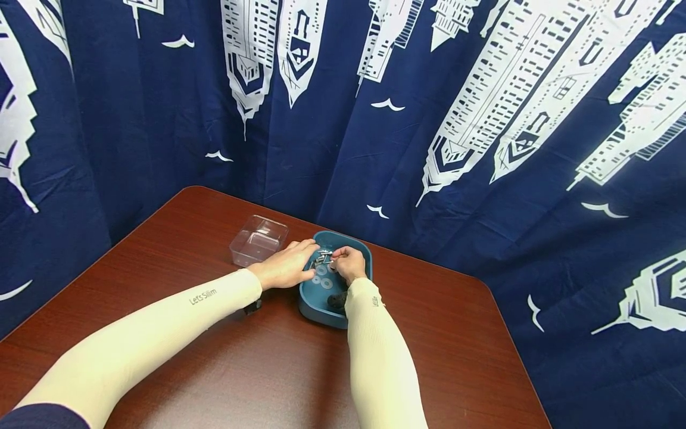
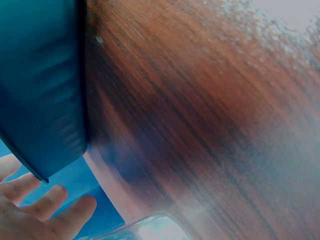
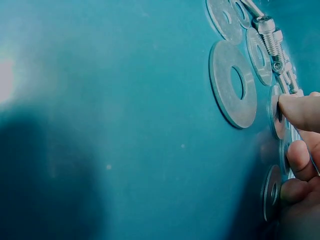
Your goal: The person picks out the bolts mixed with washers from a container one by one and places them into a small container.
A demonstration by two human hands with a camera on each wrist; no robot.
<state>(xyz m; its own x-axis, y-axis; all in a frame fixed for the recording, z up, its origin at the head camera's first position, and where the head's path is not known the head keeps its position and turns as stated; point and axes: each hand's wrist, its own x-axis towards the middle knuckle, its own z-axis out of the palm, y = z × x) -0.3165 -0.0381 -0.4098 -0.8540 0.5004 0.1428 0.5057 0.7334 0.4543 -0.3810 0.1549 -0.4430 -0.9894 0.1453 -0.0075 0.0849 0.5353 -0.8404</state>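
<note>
Washers [image 3: 222,82] — some partly hidden behind the right hand [image 1: 349,265].

Bare right hand [image 1: 349,264] cropped by right-wrist view's edge — its grasp cannot be told. Dark rounded object [image 1: 336,301] part-hidden by cream knit sleeve [image 1: 377,351]; transparent plastic box [image 2: 155,230] cropped, left-wrist view.
</note>
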